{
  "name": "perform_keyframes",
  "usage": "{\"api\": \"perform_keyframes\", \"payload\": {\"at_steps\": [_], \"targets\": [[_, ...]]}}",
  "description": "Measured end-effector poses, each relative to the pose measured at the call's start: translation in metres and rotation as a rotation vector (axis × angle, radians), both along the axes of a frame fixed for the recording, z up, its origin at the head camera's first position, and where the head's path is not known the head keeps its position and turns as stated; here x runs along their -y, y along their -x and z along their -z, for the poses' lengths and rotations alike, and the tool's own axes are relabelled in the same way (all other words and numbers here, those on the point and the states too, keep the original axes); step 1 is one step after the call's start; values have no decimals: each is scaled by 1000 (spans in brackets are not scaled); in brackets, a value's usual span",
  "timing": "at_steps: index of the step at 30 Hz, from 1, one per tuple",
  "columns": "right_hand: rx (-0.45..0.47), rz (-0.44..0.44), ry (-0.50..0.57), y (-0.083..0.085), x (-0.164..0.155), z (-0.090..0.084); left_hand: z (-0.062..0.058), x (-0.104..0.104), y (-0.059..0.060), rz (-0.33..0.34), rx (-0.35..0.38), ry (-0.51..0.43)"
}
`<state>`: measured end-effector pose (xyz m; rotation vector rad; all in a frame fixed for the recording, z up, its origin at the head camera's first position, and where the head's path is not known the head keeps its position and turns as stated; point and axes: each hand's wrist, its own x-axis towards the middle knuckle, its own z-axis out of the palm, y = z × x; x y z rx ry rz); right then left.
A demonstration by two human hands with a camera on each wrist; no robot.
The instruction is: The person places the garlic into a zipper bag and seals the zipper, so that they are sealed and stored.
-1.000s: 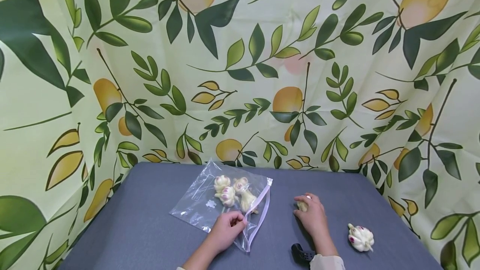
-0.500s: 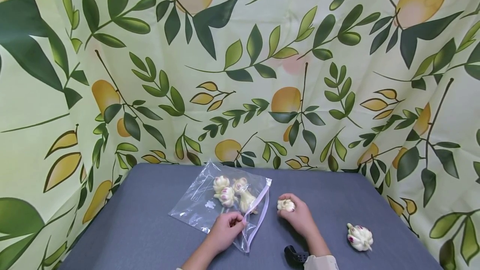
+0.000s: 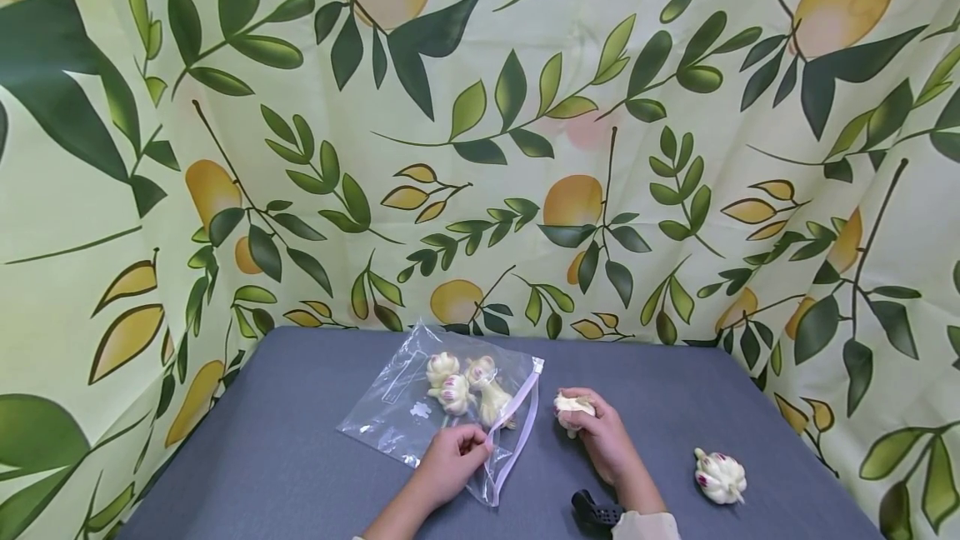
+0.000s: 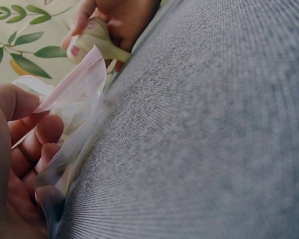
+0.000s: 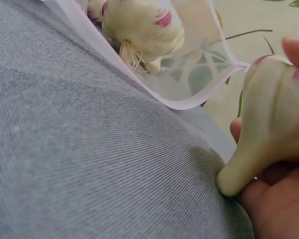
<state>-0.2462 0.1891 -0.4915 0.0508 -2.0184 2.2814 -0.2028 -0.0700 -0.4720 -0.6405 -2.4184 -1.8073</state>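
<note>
Garlic bulb (image 3: 573, 408), gripped by the right hand (image 3: 603, 437), had moved (off the tabletop (image 3: 300, 457)) toward the bag (image 3: 420, 415) whose mouth the left hand's (image 3: 450, 465) fingers pinched open.

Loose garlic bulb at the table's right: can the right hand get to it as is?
Probably not yet. The way to the loose garlic bulb is free on the bare table, but the right hand already has a garlic bulb in its grip.

bare grey tabletop (image 3: 660, 390) lies open between the bag (image 3: 420, 415) and loose garlic (image 3: 721, 476).
</note>
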Motion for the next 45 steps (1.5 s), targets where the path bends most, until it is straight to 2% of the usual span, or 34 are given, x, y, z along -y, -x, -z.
{"api": "perform_keyframes", "payload": {"at_steps": [5,8,13,15,17,19,23,26,31,38,45], "targets": [[-2,4,43,2,0,3,-2,0,-2,2,9,-3],[-23,-26,77,1,-1,5,6,0,2,-6,11,15],[-53,-182,137,-1,-5,7,25,-1,14,-12,-6,36],[-39,-243,138,-1,-5,7,29,0,17,-4,-6,22],[-25,-259,126,-1,-4,6,30,1,19,7,-7,6],[-11,-207,87,0,-1,5,30,2,19,17,4,-10],[-15,26,-92,2,4,3,30,2,19,27,-8,-23],[-35,153,-232,3,6,3,30,2,18,26,-13,-23],[-64,193,-332,3,5,2,29,2,18,20,-2,-16],[-53,271,-524,3,1,0,28,1,17,-3,1,20],[-82,367,-586,2,-2,1,27,3,16,20,-2,-5]]}}
